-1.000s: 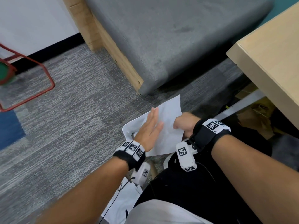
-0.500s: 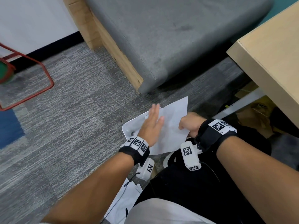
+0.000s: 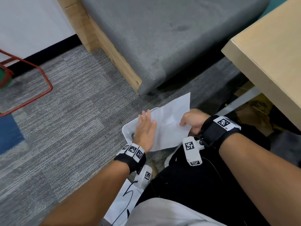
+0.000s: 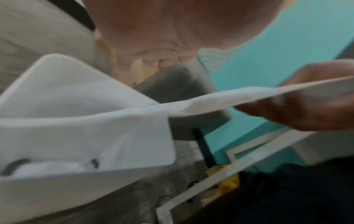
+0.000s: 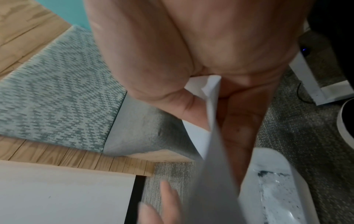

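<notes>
**Holding a paper sheet over a white bin: work judged part-way**

**Item.** One paper sheet, white, blank on the side that shows and lightly creased near its middle. It lies slanted across the top of the white bin, covering most of the opening. Its far corner juts past the bin's far rim.

**Hands.** The left hand has straight fingers held close together, and its palm lies flat on the sheet's left part above the bin. The right hand pinches the sheet's right edge between thumb and fingers, just right of the bin.

**Progress.** Done, as it appears: the sheet has been brought to the bin and is steadied there by both hands. Left, by my reading: wiping or tipping whatever the sheet carries into the bin, or pushing the sheet itself down inside. The pictures do not show which is meant. The bin's liner shows dark specks.

**Surface.** The bin stands on the carpet floor, grey and mottled, with a blue patch far left of the bin. A second sheet lies on the near side of the bin, by the person's knee.

**Room.** A grey cushion on a wooden frame sits beyond the bin. A light wood table stands to the bin's right, and a red wire frame lies far to its left. A teal wall stands behind.
</notes>
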Demonstrator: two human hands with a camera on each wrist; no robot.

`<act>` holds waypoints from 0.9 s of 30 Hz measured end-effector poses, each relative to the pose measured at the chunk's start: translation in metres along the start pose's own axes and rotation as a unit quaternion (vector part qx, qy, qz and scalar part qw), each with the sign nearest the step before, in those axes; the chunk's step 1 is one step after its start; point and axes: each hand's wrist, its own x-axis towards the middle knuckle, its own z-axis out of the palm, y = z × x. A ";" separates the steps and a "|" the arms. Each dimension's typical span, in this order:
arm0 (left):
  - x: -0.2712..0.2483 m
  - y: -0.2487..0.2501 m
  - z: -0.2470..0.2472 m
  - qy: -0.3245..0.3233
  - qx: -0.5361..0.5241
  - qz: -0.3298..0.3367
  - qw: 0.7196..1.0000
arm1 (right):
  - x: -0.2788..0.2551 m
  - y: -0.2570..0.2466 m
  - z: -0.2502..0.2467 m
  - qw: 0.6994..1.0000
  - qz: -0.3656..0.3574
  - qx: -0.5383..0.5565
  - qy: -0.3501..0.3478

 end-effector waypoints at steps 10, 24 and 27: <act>-0.048 -0.052 -0.024 -0.199 0.150 -0.153 0.956 | -0.018 -0.009 -0.001 1.000 -0.016 -0.018 0.008; -0.019 -0.008 -0.020 -0.037 -0.068 -0.204 0.976 | -0.020 -0.010 -0.010 0.999 -0.037 0.019 0.001; -0.010 0.022 -0.028 -0.018 -0.099 -0.053 0.993 | -0.015 -0.003 -0.008 0.999 -0.035 0.002 -0.018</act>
